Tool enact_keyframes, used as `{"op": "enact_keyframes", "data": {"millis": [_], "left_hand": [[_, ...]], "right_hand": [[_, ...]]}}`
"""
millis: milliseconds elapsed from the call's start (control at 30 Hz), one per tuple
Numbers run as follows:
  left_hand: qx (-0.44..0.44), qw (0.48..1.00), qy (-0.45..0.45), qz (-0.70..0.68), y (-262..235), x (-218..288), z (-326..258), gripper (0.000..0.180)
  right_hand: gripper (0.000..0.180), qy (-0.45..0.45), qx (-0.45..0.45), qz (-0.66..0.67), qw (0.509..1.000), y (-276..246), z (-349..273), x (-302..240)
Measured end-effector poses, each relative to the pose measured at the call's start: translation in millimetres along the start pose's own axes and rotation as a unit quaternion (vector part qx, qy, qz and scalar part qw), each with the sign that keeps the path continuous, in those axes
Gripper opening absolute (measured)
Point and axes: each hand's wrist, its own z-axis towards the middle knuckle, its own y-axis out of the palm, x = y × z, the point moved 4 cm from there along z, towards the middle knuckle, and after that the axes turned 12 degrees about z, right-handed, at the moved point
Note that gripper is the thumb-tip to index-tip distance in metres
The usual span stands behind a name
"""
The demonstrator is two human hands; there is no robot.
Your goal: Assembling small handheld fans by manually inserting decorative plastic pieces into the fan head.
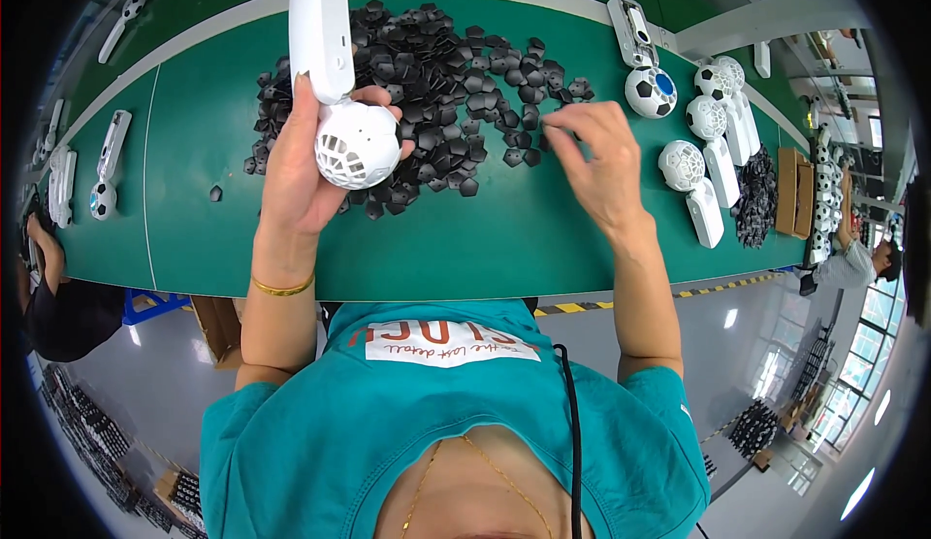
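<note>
My left hand (301,165) is wrapped round a white handheld fan (322,39) with a ball-shaped, soccer-ball-patterned head (357,146). Its rectangular body points away from me, and the slotted ball end faces up. Over the right side of a pile of black pentagon pieces (417,83), my right hand (596,156) has thumb and forefinger drawn together in a pinch. Their tips are beside the scattered outer pieces (531,117). Whatever lies between them is too small or hidden to make out.
White ball-headed fans (713,190) stand grouped at the right, near a second dark heap (756,199) and a cardboard box (795,190). A fan with black patches (650,91) lies at the far right. Another fan (109,161) is at left. People sit at both sides.
</note>
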Motion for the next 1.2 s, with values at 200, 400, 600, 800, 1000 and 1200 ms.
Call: {"op": "enact_keyframes", "data": {"millis": [200,400,600,800,1000,1200], "left_hand": [[-0.012,1.0,0.004,-0.001,5.2,1.7,-1.1,0.05],[-0.011,1.0,0.003,0.003,3.1,3.4,-3.1,0.049],[-0.018,1.0,0.002,-0.011,8.7,2.4,-1.8,0.047],[-0.008,1.0,0.0,0.003,7.6,3.1,-3.2,0.047],[-0.006,1.0,0.0,0.002,9.1,3.1,-4.2,0.047],[-0.016,1.0,-0.003,0.002,11.1,0.4,-1.0,0.048]], "right_hand": [[0.016,-0.005,-0.044,-0.014,0.999,23.4,10.6,-3.3],[0.014,0.008,-0.081,-0.026,0.996,21.6,6.8,-0.4],[0.012,0.03,-0.122,-0.049,0.991,14.9,6.3,-4.9],[0.012,0.052,-0.135,-0.067,0.987,2.0,3.2,-0.5],[0.012,0.043,-0.12,-0.032,0.991,-3.1,4.9,-3.9],[0.013,0.018,-0.126,-0.02,0.992,19.2,13.2,-9.8]]}}
